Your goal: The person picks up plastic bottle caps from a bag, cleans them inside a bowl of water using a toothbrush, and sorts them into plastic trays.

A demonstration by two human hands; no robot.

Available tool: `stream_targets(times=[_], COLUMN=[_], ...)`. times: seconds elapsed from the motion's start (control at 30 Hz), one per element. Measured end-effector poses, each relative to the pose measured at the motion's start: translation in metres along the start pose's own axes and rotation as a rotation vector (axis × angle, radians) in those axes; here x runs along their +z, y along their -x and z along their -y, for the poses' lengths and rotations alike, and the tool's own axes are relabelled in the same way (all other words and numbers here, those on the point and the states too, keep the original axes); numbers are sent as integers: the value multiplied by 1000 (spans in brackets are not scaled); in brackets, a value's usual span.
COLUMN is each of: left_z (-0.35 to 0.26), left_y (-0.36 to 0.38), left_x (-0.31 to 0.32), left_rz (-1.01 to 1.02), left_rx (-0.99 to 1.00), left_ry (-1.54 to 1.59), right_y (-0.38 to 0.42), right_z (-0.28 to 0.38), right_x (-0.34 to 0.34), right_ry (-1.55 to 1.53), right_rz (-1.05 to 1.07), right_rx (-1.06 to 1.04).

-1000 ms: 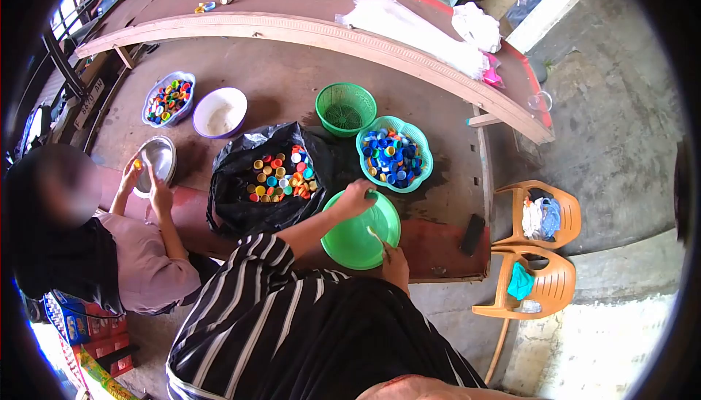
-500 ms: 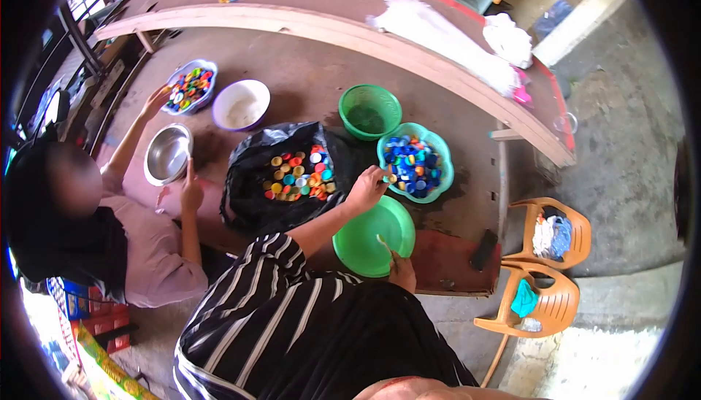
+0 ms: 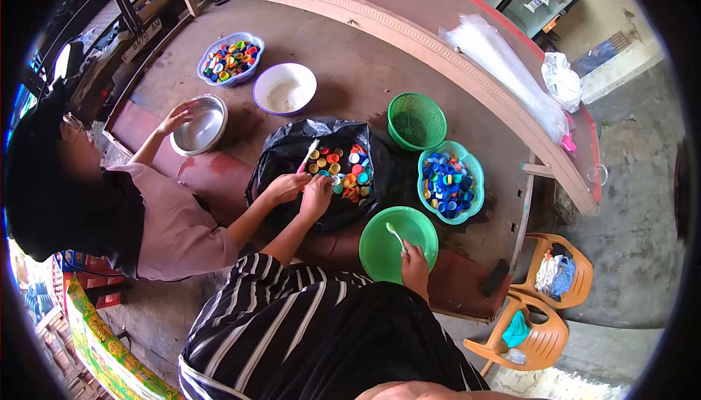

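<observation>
My left hand [image 3: 316, 199] reaches into the black plastic bag [image 3: 272, 158], fingers pinched over the bottle caps [image 3: 359, 170]. Whatever it may hold is hidden. In my right hand [image 3: 415, 267] is a toothbrush [image 3: 395, 233], its head raised over the green basin [image 3: 374, 255]. Right beside my left hand, a co-worker's hand [image 3: 285, 187] holds another brush [image 3: 309, 153] with a white head and pink handle. Blue and other coloured caps fill a turquoise basket [image 3: 478, 194] to the right of the bag.
A dark green basket [image 3: 417, 101] stands behind the turquoise one. Further left are a white bowl [image 3: 310, 79], a steel bowl [image 3: 219, 130] under the co-worker's other hand, and a scalloped bowl [image 3: 205, 75] of caps. A wooden rail [image 3: 350, 22] crosses the table; orange chairs [image 3: 577, 276] stand right.
My left hand has moved left from beside the turquoise basket to the bag. The co-worker's brush hand has come over the bag; their other hand has left the scalloped bowl for the steel one.
</observation>
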State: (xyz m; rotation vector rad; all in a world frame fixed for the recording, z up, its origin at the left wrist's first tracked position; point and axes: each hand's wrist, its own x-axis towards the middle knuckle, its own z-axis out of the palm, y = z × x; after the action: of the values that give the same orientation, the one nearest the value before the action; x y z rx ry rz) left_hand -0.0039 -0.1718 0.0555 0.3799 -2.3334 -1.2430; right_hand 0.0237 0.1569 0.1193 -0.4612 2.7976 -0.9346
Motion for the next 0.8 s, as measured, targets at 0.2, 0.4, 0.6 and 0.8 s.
stream_targets(times=[0.2, 0.4, 0.6, 0.8], left_z=[5, 20, 30, 21], left_y=[3, 5, 6, 4], left_x=[24, 28, 31, 23], left_rz=[112, 208, 282, 325], left_rx=[12, 106, 12, 40], left_ry=[-158, -236, -306, -361], right_y=[8, 28, 33, 27], right_z=[3, -14, -15, -5], right_x=[5, 18, 23, 28], right_ry=[33, 41, 41, 150], right_rz=[44, 46, 34, 26], right_rx=[118, 196, 203, 239])
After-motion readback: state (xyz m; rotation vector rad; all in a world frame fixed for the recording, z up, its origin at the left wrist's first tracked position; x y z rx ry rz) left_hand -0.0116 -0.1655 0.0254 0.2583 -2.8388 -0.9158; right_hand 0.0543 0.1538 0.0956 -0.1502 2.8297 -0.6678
